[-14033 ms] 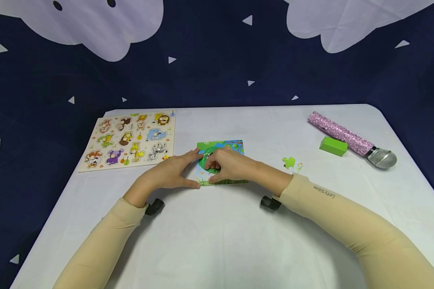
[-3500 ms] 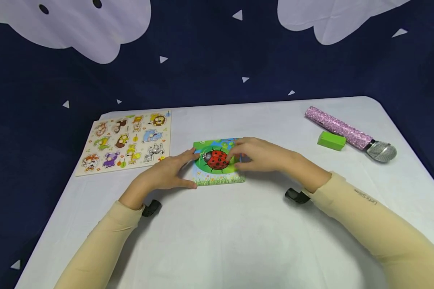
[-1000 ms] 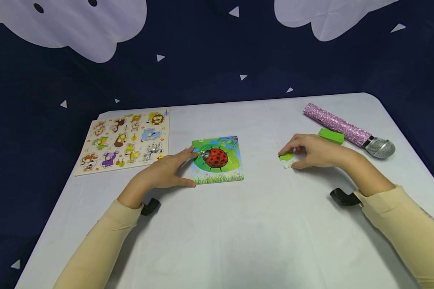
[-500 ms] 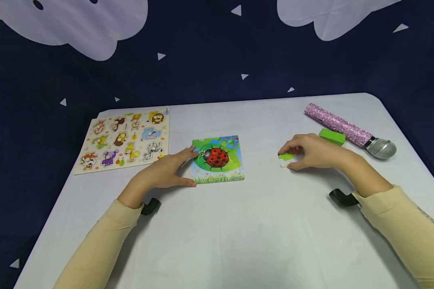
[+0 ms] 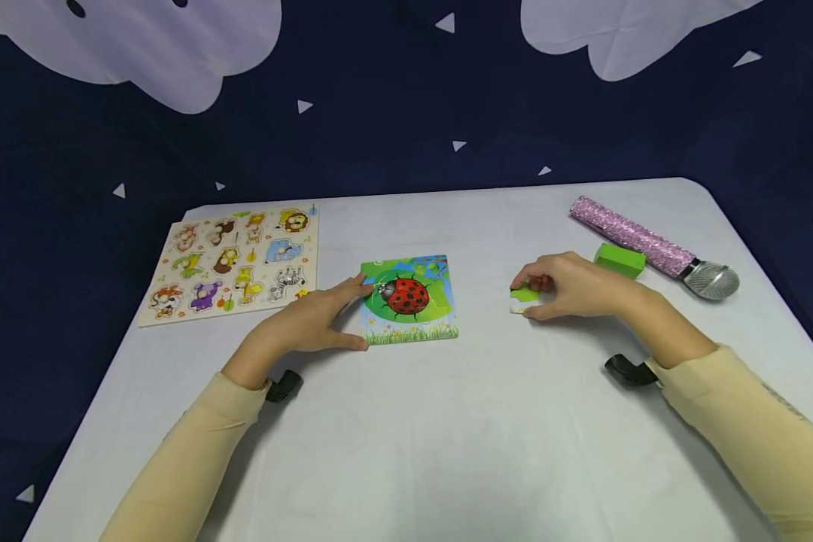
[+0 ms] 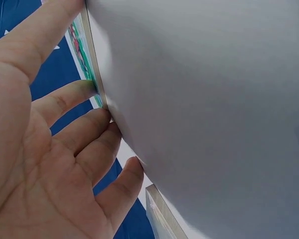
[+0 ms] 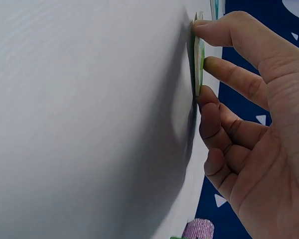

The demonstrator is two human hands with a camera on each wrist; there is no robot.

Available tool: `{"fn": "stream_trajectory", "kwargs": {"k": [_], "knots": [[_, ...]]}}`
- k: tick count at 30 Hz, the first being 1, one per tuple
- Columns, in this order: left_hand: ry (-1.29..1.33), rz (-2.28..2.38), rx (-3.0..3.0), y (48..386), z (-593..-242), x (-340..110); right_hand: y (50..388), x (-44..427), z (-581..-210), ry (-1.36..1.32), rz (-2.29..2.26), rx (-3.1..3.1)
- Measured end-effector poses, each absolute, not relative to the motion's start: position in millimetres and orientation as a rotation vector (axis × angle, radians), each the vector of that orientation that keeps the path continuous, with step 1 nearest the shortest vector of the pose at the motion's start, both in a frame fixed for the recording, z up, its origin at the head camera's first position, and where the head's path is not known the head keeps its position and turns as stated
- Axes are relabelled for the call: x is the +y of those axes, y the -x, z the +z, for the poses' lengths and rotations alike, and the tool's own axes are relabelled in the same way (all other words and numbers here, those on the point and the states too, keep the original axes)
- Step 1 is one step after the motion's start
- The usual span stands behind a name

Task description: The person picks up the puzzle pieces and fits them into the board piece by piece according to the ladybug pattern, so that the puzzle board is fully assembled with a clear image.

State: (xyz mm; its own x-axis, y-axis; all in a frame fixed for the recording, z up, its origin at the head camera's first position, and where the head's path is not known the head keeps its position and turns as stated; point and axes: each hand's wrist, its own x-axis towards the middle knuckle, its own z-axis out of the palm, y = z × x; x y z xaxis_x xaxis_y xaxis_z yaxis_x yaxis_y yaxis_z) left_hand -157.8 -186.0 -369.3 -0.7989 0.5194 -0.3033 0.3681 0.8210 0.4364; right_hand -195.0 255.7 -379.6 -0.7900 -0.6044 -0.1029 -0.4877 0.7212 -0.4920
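Observation:
In the head view a square ladybug puzzle (image 5: pixel 406 297) lies flat mid-table, with a lighter green patch right of the ladybug. My left hand (image 5: pixel 312 321) rests at its left side, fingers spread, thumb by the lower left corner. The left wrist view shows those fingertips touching the board's edge (image 6: pixel 92 55). To the right of the puzzle, my right hand (image 5: pixel 576 286) pinches a small green and white puzzle piece (image 5: pixel 525 298) between thumb and fingers. Seen edge-on in the right wrist view, the thin piece (image 7: pixel 199 64) stays close to the white cloth.
At the back left lies a wooden animal puzzle board (image 5: pixel 244 263). A pink glitter microphone (image 5: pixel 640 237) and a green block (image 5: pixel 619 260) lie back right, the block beside the handle. A white cloth (image 5: pixel 413 421) covers the table; a dark blue backdrop (image 5: pixel 393 98) hangs behind.
My right hand has gone from over the ladybug puzzle to the piece at right. Over the last half second it has shifted slightly left with that piece. My left hand has stayed put.

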Motion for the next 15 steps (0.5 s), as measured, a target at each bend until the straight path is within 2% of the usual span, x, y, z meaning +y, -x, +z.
{"fn": "stream_trajectory", "kwargs": {"k": [15], "knots": [[-0.662, 0.519, 2.574, 158.4, -367.0, -186.2, 204.1, 217.2, -376.7, 0.956, -0.715, 2.624]]}}
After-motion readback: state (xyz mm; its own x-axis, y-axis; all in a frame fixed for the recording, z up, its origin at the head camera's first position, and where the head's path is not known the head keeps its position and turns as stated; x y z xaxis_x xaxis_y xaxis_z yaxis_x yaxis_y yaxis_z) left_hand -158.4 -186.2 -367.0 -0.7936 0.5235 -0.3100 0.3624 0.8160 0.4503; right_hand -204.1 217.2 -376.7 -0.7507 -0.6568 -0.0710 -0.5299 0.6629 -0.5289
